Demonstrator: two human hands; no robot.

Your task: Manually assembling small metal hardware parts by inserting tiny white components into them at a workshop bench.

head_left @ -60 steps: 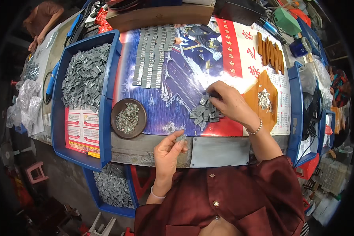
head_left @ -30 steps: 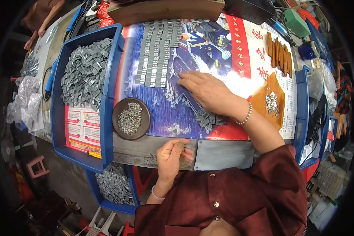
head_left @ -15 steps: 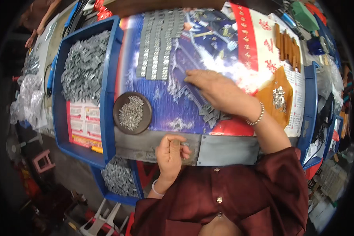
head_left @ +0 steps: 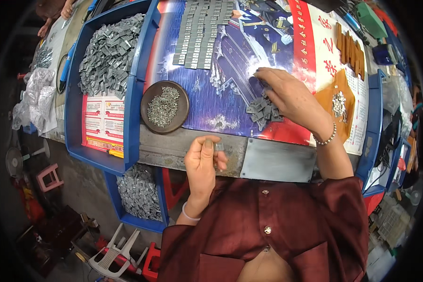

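My left hand (head_left: 202, 164) is closed near the table's front edge, pinching a small grey piece (head_left: 219, 146) between thumb and fingers. My right hand (head_left: 293, 98) curves over a loose pile of small grey rectangular pieces (head_left: 262, 111), its fingers bent and apart, touching the pile's far side; the fingertips are partly hidden. Beyond and to the left, similar grey pieces with metal parts lie in neat rows (head_left: 202, 35). Between the rows and my left hand, a round brown dish (head_left: 144, 113) holds many tiny metal screws (head_left: 162, 107).
A large blue bin (head_left: 132, 117) of grey pieces stands left, a smaller blue bin (head_left: 162, 202) below it. A flat metal plate (head_left: 278, 160) sits at the front edge. Rightward are small metal bits (head_left: 338, 104) on brown card, brown strips (head_left: 350, 51) and another blue bin (head_left: 372, 127).
My right hand has shifted from lying flat on the poster to curling over the grey pile. My left hand keeps its pinch. The whole view has shifted somewhat.
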